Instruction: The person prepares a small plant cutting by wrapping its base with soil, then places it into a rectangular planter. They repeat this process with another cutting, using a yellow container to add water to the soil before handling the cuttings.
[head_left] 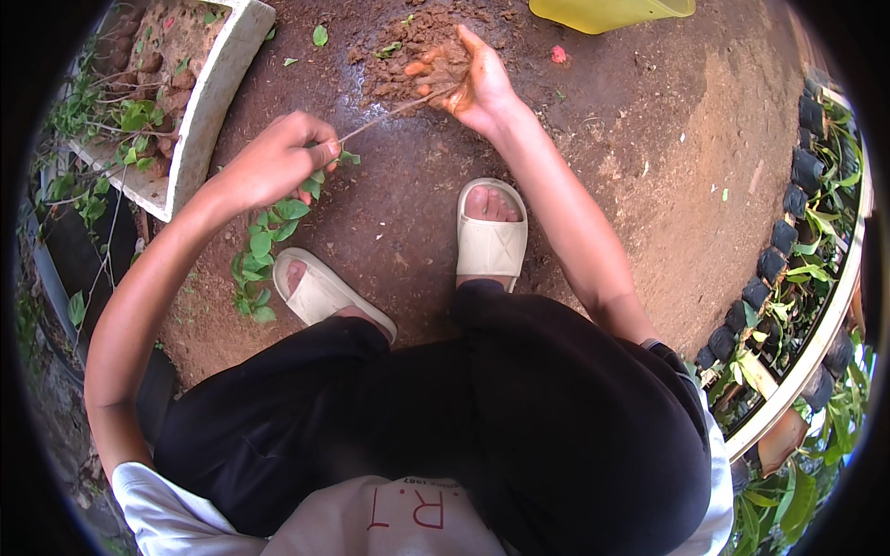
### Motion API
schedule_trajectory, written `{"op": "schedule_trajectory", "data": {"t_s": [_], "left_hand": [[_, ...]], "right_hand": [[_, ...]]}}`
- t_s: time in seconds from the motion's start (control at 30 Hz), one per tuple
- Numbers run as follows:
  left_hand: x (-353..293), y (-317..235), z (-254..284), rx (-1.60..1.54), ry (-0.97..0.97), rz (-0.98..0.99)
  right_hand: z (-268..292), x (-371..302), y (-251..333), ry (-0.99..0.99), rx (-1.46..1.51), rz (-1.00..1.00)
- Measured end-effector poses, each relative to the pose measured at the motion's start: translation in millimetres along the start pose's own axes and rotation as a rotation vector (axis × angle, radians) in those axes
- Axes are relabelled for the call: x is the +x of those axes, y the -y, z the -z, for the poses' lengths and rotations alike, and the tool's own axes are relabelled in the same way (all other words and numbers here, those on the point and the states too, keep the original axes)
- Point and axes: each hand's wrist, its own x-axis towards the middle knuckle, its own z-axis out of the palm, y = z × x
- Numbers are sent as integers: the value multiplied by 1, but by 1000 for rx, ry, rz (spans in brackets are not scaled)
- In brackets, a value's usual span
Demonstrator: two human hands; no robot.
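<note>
My left hand pinches a thin brown stem of a leafy cutting, whose green leaves hang below the fist toward my left foot. From the fingers the bare stem runs up and right, its far end reaching my right hand. That hand is turned palm up, smeared orange-brown, and cups wet mud against the stem end. Its fingers are partly covered by the mud. Just beyond lies a heap of loose wet soil on the ground.
A pale planter with soil and plants stands at the left. A yellow container sits at the far right. My sandals rest on the bare earth. Black plant bags line a rail at the right.
</note>
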Motion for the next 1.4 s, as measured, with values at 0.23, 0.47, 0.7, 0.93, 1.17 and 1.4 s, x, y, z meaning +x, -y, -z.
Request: {"op": "schedule_trajectory", "data": {"t_s": [0.23, 0.47, 0.7, 0.93, 1.17, 1.4], "left_hand": [[-13, -6, 2, 130, -83, 7], [-17, -8, 8, 165, -100, 17], [-7, -4, 16, 160, 2, 103], [-11, -6, 21, 201, -91, 32], [-9, 6, 27, 682, -183, -307], [-14, -31, 21, 890, -97, -330]], "right_hand": [[1, -2, 15, 116, -104, -301], [-7, -14, 16, 142, -413, -408], [-14, -12, -6, -134, -412, -169], [-18, -18, -6, -130, -564, -83], [-1, -22, 19, 182, -253, -342], [1, -6, 1, 230, -549, -597]]}}
